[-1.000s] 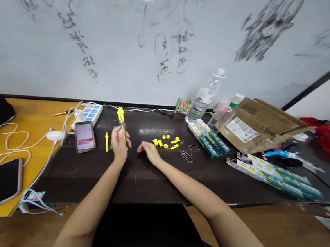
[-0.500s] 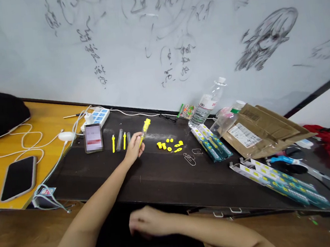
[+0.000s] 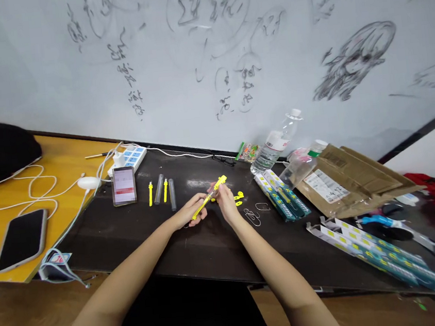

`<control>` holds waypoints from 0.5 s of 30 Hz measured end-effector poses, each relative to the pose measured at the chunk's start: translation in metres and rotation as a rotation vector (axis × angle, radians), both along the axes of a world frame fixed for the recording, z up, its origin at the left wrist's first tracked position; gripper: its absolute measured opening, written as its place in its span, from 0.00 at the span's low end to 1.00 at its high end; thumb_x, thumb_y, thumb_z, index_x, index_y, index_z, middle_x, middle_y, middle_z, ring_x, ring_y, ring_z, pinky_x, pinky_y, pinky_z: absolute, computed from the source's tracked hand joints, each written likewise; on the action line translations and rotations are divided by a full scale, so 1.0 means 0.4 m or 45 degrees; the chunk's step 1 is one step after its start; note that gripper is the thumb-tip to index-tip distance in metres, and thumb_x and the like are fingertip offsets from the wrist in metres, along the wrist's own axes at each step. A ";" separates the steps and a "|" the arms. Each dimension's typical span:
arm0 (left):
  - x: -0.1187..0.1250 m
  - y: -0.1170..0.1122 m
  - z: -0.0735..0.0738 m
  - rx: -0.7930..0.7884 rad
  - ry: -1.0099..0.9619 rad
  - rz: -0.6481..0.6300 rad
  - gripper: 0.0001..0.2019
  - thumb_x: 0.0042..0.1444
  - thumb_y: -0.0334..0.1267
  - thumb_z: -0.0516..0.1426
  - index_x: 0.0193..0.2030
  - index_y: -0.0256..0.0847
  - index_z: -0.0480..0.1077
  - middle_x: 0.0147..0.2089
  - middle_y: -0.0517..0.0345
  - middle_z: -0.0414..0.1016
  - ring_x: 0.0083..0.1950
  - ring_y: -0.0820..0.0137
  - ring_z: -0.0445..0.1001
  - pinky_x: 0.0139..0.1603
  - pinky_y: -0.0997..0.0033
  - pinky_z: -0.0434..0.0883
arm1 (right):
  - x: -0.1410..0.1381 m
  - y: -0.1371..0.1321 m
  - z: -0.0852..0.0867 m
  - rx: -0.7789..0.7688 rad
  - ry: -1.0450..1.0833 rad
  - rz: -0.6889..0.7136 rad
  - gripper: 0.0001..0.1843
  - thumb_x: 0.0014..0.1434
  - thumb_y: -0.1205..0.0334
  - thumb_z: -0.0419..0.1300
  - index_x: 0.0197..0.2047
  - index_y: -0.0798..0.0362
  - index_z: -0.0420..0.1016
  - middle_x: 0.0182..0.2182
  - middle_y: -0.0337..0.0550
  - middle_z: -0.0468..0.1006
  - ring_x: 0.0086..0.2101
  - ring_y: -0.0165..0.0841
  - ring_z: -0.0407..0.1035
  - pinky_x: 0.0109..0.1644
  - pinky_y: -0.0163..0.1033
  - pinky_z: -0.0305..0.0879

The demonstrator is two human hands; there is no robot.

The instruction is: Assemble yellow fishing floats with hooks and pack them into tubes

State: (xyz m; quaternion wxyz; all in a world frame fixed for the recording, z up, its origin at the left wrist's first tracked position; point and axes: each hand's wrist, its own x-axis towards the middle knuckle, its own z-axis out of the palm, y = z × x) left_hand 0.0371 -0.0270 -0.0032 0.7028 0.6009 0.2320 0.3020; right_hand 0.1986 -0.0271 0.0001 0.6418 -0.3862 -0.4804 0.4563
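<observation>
My left hand [image 3: 190, 213] grips the lower end of a yellow pen-like tool [image 3: 210, 196] that slants up to the right above the dark table [image 3: 195, 248]. My right hand [image 3: 225, 203] is closed on the same tool near its upper end. Small yellow caps and clips [image 3: 239, 198] lie just right of my hands. Left of them lie two yellow refills [image 3: 151, 193] and two clear tubes [image 3: 171, 194] in a row.
A card [image 3: 123, 185], a power strip [image 3: 128, 157] and white cables sit at the left, with a phone [image 3: 20, 239] on the orange desk. Paper clips [image 3: 251, 215], packaged pens [image 3: 282, 193], a water bottle [image 3: 273, 144], a cardboard envelope [image 3: 344, 181] and more packages [image 3: 374, 253] lie right.
My right hand came up from below the table edge and closed on the yellow tool. My left hand carried the tool right, toward the middle of the table.
</observation>
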 end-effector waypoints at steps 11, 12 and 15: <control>0.025 -0.017 0.004 -0.197 0.069 -0.288 0.27 0.57 0.57 0.52 0.56 0.40 0.57 0.41 0.45 0.77 0.32 0.65 0.79 0.31 0.70 0.73 | 0.030 -0.013 0.015 -0.237 0.343 0.199 0.18 0.58 0.47 0.52 0.40 0.52 0.72 0.22 0.36 0.69 0.21 0.28 0.61 0.21 0.32 0.56; 0.026 -0.020 0.005 -0.215 0.090 -0.334 0.27 0.56 0.55 0.55 0.56 0.40 0.58 0.44 0.43 0.77 0.34 0.64 0.80 0.33 0.69 0.73 | 0.034 -0.011 0.019 -0.248 0.394 0.205 0.17 0.58 0.48 0.51 0.40 0.52 0.72 0.21 0.35 0.68 0.20 0.28 0.60 0.21 0.32 0.55; 0.028 -0.026 0.002 -0.214 0.166 -0.384 0.28 0.52 0.49 0.61 0.57 0.39 0.60 0.48 0.40 0.75 0.37 0.64 0.79 0.38 0.68 0.73 | 0.046 -0.007 0.024 -0.228 0.512 0.221 0.15 0.59 0.51 0.49 0.38 0.52 0.70 0.19 0.35 0.66 0.20 0.28 0.61 0.22 0.33 0.58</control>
